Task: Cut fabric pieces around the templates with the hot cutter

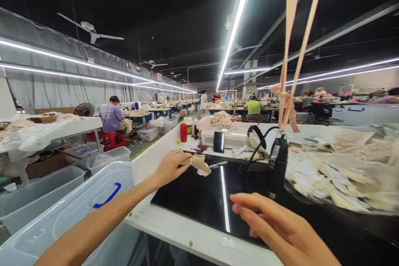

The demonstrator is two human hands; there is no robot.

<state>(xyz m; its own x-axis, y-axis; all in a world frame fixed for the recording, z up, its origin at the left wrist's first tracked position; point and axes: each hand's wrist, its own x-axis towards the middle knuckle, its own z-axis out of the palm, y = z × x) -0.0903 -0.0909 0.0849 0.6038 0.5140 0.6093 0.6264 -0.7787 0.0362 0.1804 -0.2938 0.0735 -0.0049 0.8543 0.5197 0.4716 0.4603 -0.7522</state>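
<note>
My left hand reaches over the far left part of a glossy black board. Its thumb and fingers close on the edge of a small tan piece that looks like fabric or card. A pen-like tool lies just right of that piece. Nearer to me, my right hand hovers above the board's front part, fingers loosely bent and nothing seen in them. A black hand-held device with a cable hangs by pink straps beyond my right hand.
Cream cut pieces fill a clear bag at the right. A phone leans against a white machine, with a red bottle to its left. A lidded plastic bin stands left of the white table. Other people work farther back.
</note>
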